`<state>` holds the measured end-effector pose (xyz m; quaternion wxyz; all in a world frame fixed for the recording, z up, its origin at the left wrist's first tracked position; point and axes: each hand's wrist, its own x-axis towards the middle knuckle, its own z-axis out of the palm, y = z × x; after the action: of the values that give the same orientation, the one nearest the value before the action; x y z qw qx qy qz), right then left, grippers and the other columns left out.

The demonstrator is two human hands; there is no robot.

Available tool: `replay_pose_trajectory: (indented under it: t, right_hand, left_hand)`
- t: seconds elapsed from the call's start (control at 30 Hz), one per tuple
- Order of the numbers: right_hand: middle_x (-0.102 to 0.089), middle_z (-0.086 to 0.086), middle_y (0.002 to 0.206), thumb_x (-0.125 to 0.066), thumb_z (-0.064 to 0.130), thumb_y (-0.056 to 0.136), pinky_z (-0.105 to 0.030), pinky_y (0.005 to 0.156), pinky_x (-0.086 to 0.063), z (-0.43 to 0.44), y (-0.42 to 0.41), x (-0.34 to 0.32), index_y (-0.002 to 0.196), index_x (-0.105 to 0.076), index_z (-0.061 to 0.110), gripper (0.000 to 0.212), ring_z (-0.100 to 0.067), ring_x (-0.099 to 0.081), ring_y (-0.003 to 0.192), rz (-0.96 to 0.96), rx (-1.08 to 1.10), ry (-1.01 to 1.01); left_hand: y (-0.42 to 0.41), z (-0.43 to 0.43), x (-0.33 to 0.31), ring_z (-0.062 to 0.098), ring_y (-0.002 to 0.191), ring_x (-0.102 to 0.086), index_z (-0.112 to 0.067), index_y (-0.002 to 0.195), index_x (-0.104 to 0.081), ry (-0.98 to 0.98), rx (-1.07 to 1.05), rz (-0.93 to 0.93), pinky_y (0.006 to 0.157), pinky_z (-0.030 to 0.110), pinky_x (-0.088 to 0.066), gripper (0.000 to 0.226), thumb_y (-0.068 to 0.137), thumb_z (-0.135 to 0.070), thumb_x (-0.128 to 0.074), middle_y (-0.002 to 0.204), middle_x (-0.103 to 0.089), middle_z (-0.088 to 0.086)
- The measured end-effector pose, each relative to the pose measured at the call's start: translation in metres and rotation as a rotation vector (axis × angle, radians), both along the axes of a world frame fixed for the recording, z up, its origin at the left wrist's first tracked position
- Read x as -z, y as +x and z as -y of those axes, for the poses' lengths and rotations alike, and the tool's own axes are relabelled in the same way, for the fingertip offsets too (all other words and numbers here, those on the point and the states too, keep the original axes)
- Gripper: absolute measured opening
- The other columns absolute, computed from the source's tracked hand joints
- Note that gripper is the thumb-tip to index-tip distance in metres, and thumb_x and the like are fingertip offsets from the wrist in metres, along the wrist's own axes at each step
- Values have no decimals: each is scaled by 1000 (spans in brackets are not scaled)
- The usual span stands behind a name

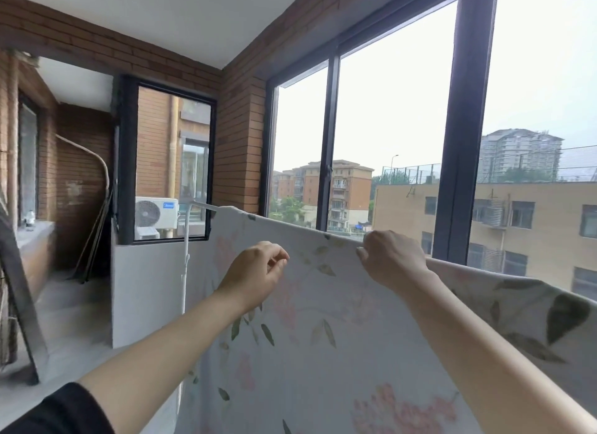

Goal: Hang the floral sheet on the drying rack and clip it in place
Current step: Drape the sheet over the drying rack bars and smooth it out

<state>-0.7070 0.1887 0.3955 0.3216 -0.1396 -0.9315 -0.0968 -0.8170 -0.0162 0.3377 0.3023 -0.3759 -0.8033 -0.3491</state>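
The floral sheet, white with pink flowers and green leaves, hangs over the top bar of the white drying rack, whose left end and upright pole show beside the cloth. My left hand is in front of the sheet just below its top fold, fingers curled with thumb and forefinger pinched together; whether it pinches the cloth I cannot tell. My right hand grips the top edge of the sheet over the bar. No clip is visible.
A grey low wall stands behind the rack's left end. Large dark-framed windows run along the right. An air-conditioner unit sits outside the far window. Dark boards lean at the left on the concrete floor.
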Motion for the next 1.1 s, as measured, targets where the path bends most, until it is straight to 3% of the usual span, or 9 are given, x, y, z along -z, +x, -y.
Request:
replay_pose_trajectory:
  t: [0.17, 0.33, 0.5, 0.8, 1.0, 1.1]
  right_hand:
    - [-67, -6, 94, -44, 36, 97, -30, 63, -36, 15, -55, 3, 94, -62, 15, 28, -29, -63, 90, -52, 66, 0]
    - [-67, -6, 93, -45, 38, 96, -30, 63, -37, 36, -112, 5, 89, -63, 17, 28, -29, -63, 91, -79, 122, -21]
    - [-66, -5, 82, -46, 37, 96, -31, 62, -38, 51, -158, 8, 75, -51, 20, 27, -29, -64, 83, -118, 141, -33]
    - [-69, -3, 87, -45, 38, 96, -31, 65, -46, 78, -265, 5, 92, -64, 17, 29, -26, -65, 83, -100, 52, -5]
    - [-66, -3, 88, -44, 36, 97, -31, 62, -37, 93, -333, 4, 90, -60, 18, 25, -27, -63, 84, -104, -20, 39]
    - [-56, -2, 79, -44, 31, 96, -31, 62, -33, 101, -368, 3, 83, -51, 18, 20, -27, -61, 82, -92, -68, 24]
  left_hand:
    - [-70, 11, -2, 12, 85, -60, -14, 98, -67, 3, 71, -3, 80, 28, -51, 15, 93, -19, -54, 98, -65, 0]
    - [-135, 34, 1, 11, 85, -61, -13, 99, -66, -29, 139, 7, 80, 25, -50, 14, 93, -20, -55, 99, -63, 0]
    - [-195, 48, 6, 9, 85, -60, -15, 99, -66, -1, 177, 15, 80, 28, -52, 14, 93, -23, -56, 98, -63, -2]
    - [-299, 51, -3, 12, 94, -61, -13, 109, -63, 64, 143, -3, 85, 32, -52, 20, 92, -22, -56, 109, -62, 2]
    - [-366, 51, -11, 11, 98, -58, -12, 111, -62, 73, 107, -14, 86, 26, -49, 21, 93, -20, -57, 110, -61, 0]
    - [-395, 54, -3, 10, 96, -56, -11, 112, -62, 63, 88, -11, 86, 21, -45, 21, 93, -18, -56, 109, -59, -1]
